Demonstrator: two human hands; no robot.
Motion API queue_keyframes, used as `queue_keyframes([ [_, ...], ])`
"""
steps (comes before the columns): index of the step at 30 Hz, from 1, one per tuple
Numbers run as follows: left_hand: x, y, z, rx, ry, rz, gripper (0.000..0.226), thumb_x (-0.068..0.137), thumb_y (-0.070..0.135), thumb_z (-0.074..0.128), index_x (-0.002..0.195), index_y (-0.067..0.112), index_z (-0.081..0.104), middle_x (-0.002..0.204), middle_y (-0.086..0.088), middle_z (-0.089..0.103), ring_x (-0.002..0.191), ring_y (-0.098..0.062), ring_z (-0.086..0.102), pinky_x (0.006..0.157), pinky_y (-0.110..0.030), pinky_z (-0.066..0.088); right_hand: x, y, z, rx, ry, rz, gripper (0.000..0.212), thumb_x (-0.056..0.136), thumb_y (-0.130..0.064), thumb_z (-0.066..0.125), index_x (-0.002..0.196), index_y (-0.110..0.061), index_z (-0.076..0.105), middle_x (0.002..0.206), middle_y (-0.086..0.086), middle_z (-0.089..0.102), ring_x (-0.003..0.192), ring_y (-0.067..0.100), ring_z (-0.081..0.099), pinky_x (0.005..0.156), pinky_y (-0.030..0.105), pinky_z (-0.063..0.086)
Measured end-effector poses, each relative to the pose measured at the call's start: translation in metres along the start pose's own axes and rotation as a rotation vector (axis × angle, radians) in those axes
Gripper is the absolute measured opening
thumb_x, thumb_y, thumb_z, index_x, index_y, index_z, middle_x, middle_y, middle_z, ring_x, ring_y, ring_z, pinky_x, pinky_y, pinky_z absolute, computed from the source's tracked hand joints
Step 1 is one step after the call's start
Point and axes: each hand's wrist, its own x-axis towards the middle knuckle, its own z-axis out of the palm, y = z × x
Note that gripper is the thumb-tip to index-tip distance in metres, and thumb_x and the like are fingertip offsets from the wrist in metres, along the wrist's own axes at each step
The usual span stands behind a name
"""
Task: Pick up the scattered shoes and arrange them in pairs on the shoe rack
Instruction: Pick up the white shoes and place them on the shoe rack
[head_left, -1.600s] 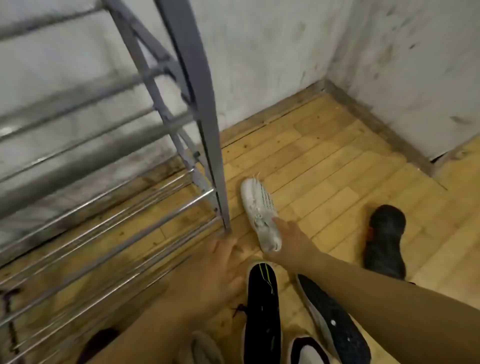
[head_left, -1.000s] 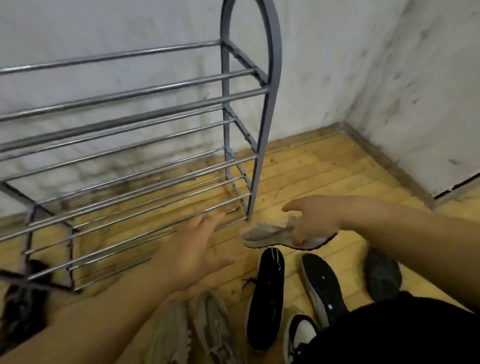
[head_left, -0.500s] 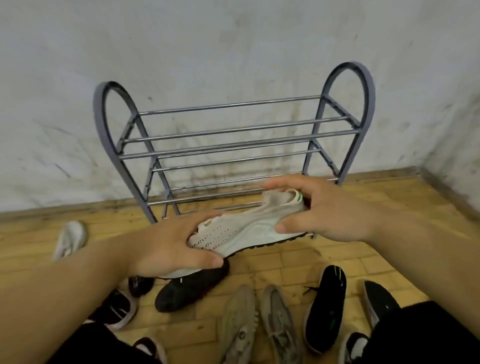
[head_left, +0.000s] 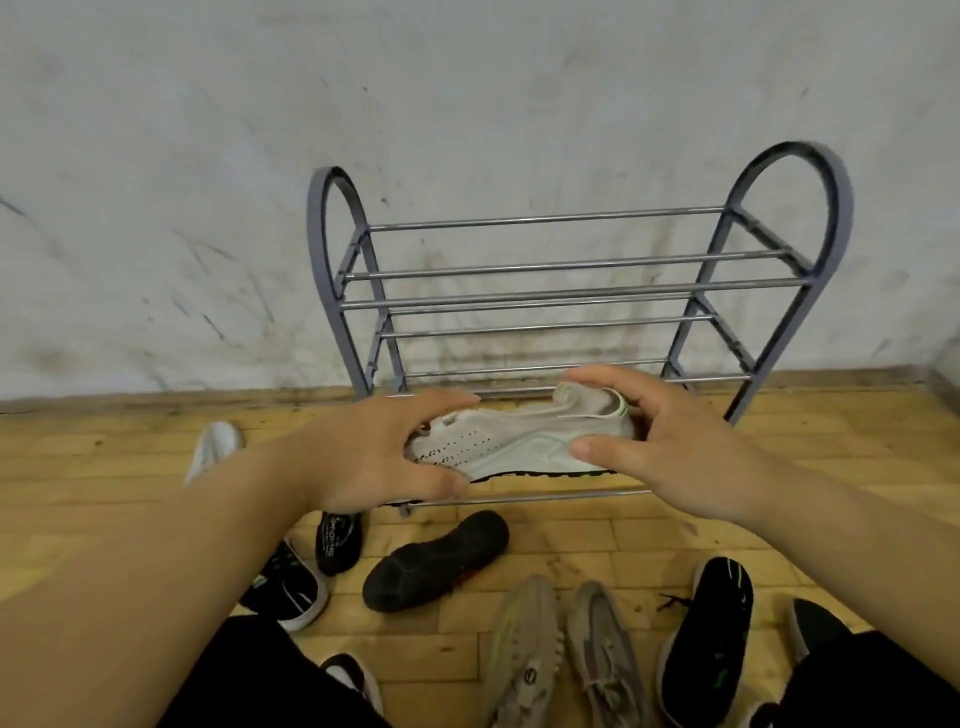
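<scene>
Hidden or unclear:
- My left forearm covers part of a white floor shoe (head_left: 213, 447) at far left, so I see only one end of it.
- Black clothing at the bottom edge cuts off a black-and-white shoe (head_left: 353, 675) and, at right, a dark shoe (head_left: 815, 629). I cannot make out the full shape of either.
- My left hand (head_left: 374, 457) covers the toe of the perforated white shoe (head_left: 519, 441), and my right hand (head_left: 670, 441) covers its heel.
- The sole shows only as a dark strip along the shoe's lower edge. I cannot tell whether it touches the rails or hangs just above them.

Grip:
- Left hand: fingers curl over the toe and the thumb lies along the near side.
- Right hand: the forefinger hooks over the collar and the thumb presses the near side at the heel.
- Both hands hold the shoe. It lies sideways, toe to my left, parallel to the rails.

Rack:
- The grey shoe rack (head_left: 571, 294) stands against the scuffed wall (head_left: 208, 156) on the wooden floor (head_left: 649, 540).
- The perforated white shoe sits at the level of its lowest tier, behind the front rail.

Floor in front of the rack:
- A black sole-up shoe (head_left: 436, 561) lies near the front rail.
- A lettered black slip-on (head_left: 337, 540) lies to its left, beside a black shoe with a white sole (head_left: 291, 592).
- Two beige sneakers (head_left: 524, 654) lie side by side.
- A black shoe with green marks (head_left: 711, 623) lies to their right.
</scene>
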Motion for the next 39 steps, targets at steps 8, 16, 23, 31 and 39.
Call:
queue_keyframes([
  [8, -0.029, 0.005, -0.011, -0.154, 0.173, 0.047, 0.075, 0.102, 0.038, 0.058, 0.146, 0.072, 0.008, 0.147, 0.027, 0.04, 0.132, 0.011, 0.036, 0.11, -0.019, 0.035, 0.026, -0.017, 0.025, 0.077, 0.003, -0.055, 0.05, 0.08, -0.06, 0.063, 0.126, -0.074, 0.047, 0.124, -0.032, 0.052, 0.1, -0.005, 0.065, 0.088, 0.024, 0.058],
  [16, -0.083, -0.046, -0.039, -0.203, 0.452, -0.107, 0.043, 0.099, 0.012, 0.062, 0.13, 0.042, 0.067, 0.095, 0.028, 0.064, 0.078, -0.002, 0.063, 0.069, -0.009, 0.044, 0.076, -0.066, 0.103, 0.063, -0.059, -0.163, 0.044, 0.093, -0.049, 0.063, 0.13, -0.066, 0.044, 0.137, -0.029, 0.047, 0.125, 0.001, 0.045, 0.103, 0.028, 0.038],
  [23, -0.174, -0.154, -0.026, -0.611, 0.939, -0.407, 0.034, 0.09, 0.003, 0.073, 0.104, 0.033, 0.076, 0.093, 0.02, 0.074, 0.086, -0.002, 0.068, 0.078, -0.026, 0.053, 0.131, -0.147, 0.206, 0.028, -0.358, -0.313, 0.062, 0.094, -0.046, 0.067, 0.146, -0.058, 0.036, 0.141, -0.024, 0.045, 0.126, 0.001, 0.049, 0.099, 0.018, 0.04],
  [31, -0.185, -0.262, -0.01, -0.668, 1.153, -0.574, 0.037, 0.088, 0.012, 0.077, 0.099, 0.048, 0.077, 0.1, -0.007, 0.075, 0.096, -0.037, 0.067, 0.084, -0.056, 0.059, 0.189, -0.179, 0.301, -0.007, -0.403, -0.358, 0.074, 0.085, -0.047, 0.077, 0.148, -0.049, 0.039, 0.13, -0.024, 0.044, 0.121, 0.001, 0.046, 0.097, 0.021, 0.038],
  [39, -0.189, -0.325, 0.017, -0.808, 1.155, -0.644, 0.035, 0.092, 0.009, 0.073, 0.096, 0.044, 0.076, 0.107, 0.003, 0.075, 0.091, -0.015, 0.071, 0.071, -0.03, 0.056, 0.221, -0.172, 0.357, -0.015, -0.519, -0.322, 0.075, 0.085, -0.034, 0.075, 0.146, -0.055, 0.038, 0.137, -0.019, 0.054, 0.126, 0.009, 0.053, 0.099, 0.028, 0.045],
])
